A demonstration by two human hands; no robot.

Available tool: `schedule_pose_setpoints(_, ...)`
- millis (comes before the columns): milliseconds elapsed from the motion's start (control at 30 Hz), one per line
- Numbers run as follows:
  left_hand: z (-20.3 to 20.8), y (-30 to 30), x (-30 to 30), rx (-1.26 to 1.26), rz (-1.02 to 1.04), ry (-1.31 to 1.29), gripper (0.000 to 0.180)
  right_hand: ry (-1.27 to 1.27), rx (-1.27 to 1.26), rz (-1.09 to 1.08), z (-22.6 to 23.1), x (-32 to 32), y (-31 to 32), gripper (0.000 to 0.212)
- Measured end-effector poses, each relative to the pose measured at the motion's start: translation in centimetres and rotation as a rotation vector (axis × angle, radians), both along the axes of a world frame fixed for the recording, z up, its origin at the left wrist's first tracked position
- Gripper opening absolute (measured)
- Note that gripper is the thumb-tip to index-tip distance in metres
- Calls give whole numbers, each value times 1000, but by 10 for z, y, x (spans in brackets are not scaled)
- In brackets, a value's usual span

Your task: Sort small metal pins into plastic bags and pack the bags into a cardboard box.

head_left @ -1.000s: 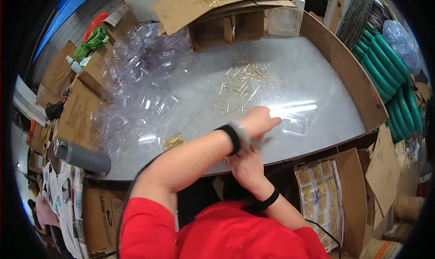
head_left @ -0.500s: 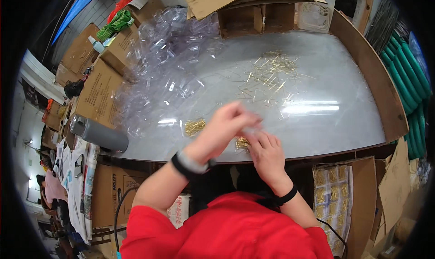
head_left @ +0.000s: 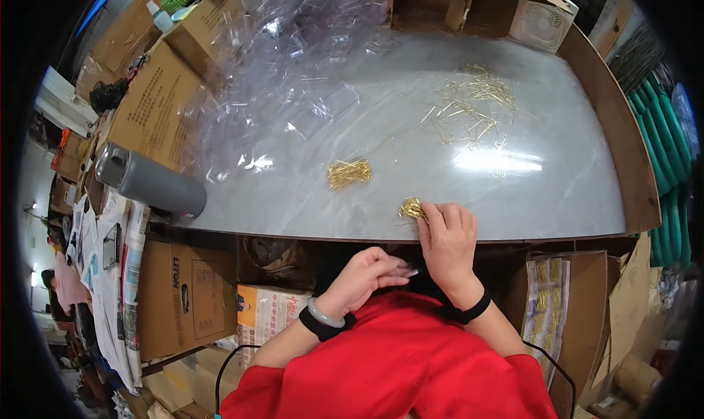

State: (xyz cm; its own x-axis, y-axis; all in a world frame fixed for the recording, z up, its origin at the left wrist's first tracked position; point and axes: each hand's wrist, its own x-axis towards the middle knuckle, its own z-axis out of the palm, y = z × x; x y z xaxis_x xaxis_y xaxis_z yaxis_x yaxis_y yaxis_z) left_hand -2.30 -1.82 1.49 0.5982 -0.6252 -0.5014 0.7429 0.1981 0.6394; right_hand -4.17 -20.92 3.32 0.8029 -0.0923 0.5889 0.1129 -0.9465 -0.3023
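My left hand point(head_left: 364, 278) is just off the table's front edge, above my lap. Its fingers are pinched together, with a small shiny, pale piece at their tips that is too small to make out. At the front edge my right hand point(head_left: 449, 244) has its fingers closed against a small bundle of gold-coloured wire pins point(head_left: 411, 208), partly hidden by the fingertips. A second, larger bundle of gold pins point(head_left: 350, 174) lies flat on the table, farther left. Loose gold wire pins point(head_left: 480, 96) are scattered beyond my right hand.
Clear plastic boxes point(head_left: 286, 74) heap over the table's left side. A grey bottle point(head_left: 158, 184) lies tilted at the left edge, beside a cardboard carton point(head_left: 150, 118). Cardboard edging point(head_left: 612, 111) borders the right. Below it, a carton holds bagged gold pins point(head_left: 546, 294).
My left hand has come back from over the bundle, toward my body and below the table edge. My right hand stays by the near bundle. The view has shifted a little.
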Motion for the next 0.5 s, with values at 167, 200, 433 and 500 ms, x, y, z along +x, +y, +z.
schedule_pose_setpoints(167,-4,10,1,-150,4,27,7,130,24,177,8,-35,12,31)
schedule_pose_setpoints(200,-4,13,2,-152,-15,35,6,137,35,230,7,-43,12,32)
schedule_pose_setpoints(433,12,23,-9,-14,-158,-209,2,184,121,428,20,-60,3,33)
schedule_pose_setpoints(500,36,16,-1,21,-151,-336,5,124,139,411,29,-52,0,34)
